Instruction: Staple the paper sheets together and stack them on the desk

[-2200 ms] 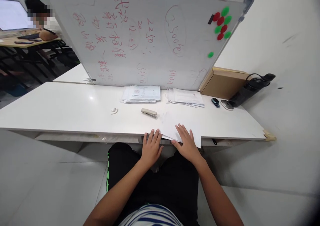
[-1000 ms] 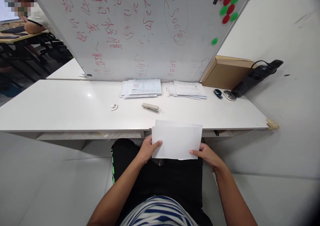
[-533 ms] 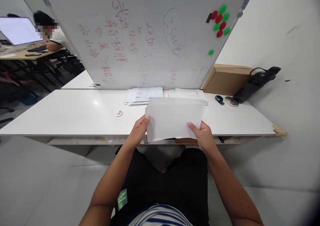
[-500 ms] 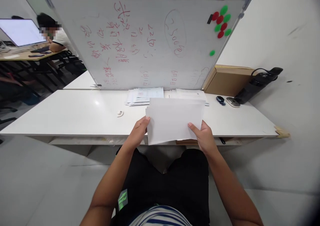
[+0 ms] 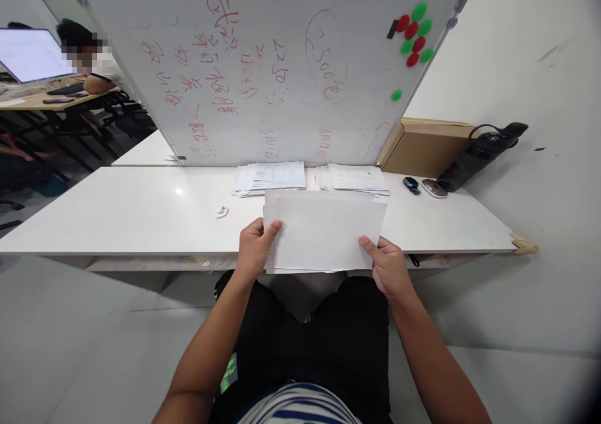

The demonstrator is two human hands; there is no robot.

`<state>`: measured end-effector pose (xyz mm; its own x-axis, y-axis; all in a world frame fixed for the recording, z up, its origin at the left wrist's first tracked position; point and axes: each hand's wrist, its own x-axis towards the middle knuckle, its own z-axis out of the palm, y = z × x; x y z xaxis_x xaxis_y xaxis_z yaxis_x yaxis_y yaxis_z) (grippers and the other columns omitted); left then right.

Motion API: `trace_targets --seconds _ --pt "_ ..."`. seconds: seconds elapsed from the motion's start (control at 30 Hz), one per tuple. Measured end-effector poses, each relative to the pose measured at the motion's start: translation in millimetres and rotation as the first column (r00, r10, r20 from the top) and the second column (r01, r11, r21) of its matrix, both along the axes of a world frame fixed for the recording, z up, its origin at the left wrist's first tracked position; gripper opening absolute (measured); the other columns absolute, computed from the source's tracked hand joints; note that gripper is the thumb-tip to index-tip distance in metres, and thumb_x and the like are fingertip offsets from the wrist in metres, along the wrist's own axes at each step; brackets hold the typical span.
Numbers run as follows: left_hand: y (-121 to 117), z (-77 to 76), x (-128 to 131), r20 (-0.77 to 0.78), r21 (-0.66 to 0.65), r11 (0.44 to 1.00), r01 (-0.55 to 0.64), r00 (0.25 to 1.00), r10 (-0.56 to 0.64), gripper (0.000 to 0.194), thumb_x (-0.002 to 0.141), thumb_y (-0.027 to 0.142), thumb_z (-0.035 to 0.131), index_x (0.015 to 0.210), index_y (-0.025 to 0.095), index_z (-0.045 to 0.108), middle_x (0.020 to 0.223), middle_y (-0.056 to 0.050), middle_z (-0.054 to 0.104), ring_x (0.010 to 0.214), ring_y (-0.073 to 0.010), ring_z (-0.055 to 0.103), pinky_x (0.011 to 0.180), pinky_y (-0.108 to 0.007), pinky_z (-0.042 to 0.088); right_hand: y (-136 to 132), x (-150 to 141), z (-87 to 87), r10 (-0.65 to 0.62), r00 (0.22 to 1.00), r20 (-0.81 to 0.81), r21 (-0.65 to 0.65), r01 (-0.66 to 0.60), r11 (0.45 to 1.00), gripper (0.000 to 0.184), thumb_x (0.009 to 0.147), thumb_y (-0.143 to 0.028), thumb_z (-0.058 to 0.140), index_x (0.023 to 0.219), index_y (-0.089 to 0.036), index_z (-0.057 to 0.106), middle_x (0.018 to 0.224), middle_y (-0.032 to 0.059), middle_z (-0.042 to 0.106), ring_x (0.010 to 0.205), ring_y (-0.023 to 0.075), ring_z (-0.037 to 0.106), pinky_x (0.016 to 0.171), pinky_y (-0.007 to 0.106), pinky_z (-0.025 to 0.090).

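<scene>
A few white paper sheets [image 5: 323, 233], blank on the side facing me, are held over the front edge of the desk. My left hand [image 5: 256, 245] is closed on their left edge, its thumb lying on top. At the right edge my right hand [image 5: 387, 261] pinches the same sheets, thumb on the face and fingers behind. The sheets do not line up exactly; a lower one sticks out at the left. Just beyond them lie a stack of printed papers [image 5: 277, 176] and a second paper stack [image 5: 352, 178] on the desk.
A whiteboard [image 5: 291, 117] with red writing and magnets stands along the back of the white desk [image 5: 141, 211]. To the right are a cardboard box [image 5: 422, 148], a black bottle [image 5: 479, 158], a mouse [image 5: 434, 188] and a small dark object [image 5: 411, 185]. A white earpiece [image 5: 221, 212] lies left. Another person sits far left.
My left thumb has moved further onto the sheets, and the left hand has shifted slightly left. The sheets now sit offset sideways, with a lower one showing at the left. The view has tilted slightly.
</scene>
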<state>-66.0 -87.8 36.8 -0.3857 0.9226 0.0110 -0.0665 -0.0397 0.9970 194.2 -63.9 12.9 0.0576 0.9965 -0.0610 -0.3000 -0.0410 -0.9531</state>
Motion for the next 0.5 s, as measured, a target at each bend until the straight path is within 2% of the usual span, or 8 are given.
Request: trace_targets --seconds 0.1,0.2,0.3,0.5 --pt "-5.6 0.2 0.5 -0.061 0.051 0.994 0.099 0.994 -0.096 0.039 0.082 0.053 0.057 0.069 0.016 0.057 0.063 0.002 0.05 0.058 -0.0105 0.045 0.055 -0.022 0.038 1.2 1.2 -4.0 -0.105 0.994 0.004 0.029 0.105 0.994 0.033 0.067 -0.038 0.08 0.092 -0.02 0.073 0.1 0.0045 0.073 0.098 0.0229 0.065 0.093 0.04 0.05" --pt "-10.1 2.8 -1.2 -0.161 0.073 0.983 0.17 0.974 -0.157 0.038 0.084 0.047 0.057 0.062 0.017 0.053 0.058 0.003 0.044 0.056 -0.0097 0.04 0.053 -0.021 0.035 1.0 3.7 -5.7 -0.143 0.99 -0.003 0.02 0.143 0.99 0.031 0.067 -0.038 0.079 0.091 -0.02 0.072 0.097 0.0042 0.073 0.093 0.0223 0.067 0.088 0.039 0.053" --pt "-10.7 6.5 -0.9 -0.231 0.097 0.989 0.114 0.969 -0.089 0.038 0.08 0.044 0.063 0.057 0.016 0.051 0.055 0.004 0.04 0.055 -0.009 0.037 0.052 -0.021 0.032 -0.5 5.5 -4.9 -0.159 0.987 0.002 0.023 0.159 0.987 0.03 0.067 -0.038 0.079 0.089 -0.019 0.072 0.091 0.0037 0.074 0.086 0.0212 0.068 0.083 0.038 0.055" --pt "-5.4 1.5 5.3 -0.187 0.114 0.993 -0.033 0.981 0.054 0.034 0.075 0.044 0.069 0.06 0.016 0.056 0.057 0.004 0.047 0.057 -0.0095 0.042 0.056 -0.022 0.035 -2.3 4.1 -4.7 -0.195 0.981 0.019 0.042 0.194 0.98 0.031 0.065 -0.039 0.08 0.085 -0.017 0.072 0.087 0.0048 0.074 0.081 0.0212 0.068 0.081 0.04 0.055"
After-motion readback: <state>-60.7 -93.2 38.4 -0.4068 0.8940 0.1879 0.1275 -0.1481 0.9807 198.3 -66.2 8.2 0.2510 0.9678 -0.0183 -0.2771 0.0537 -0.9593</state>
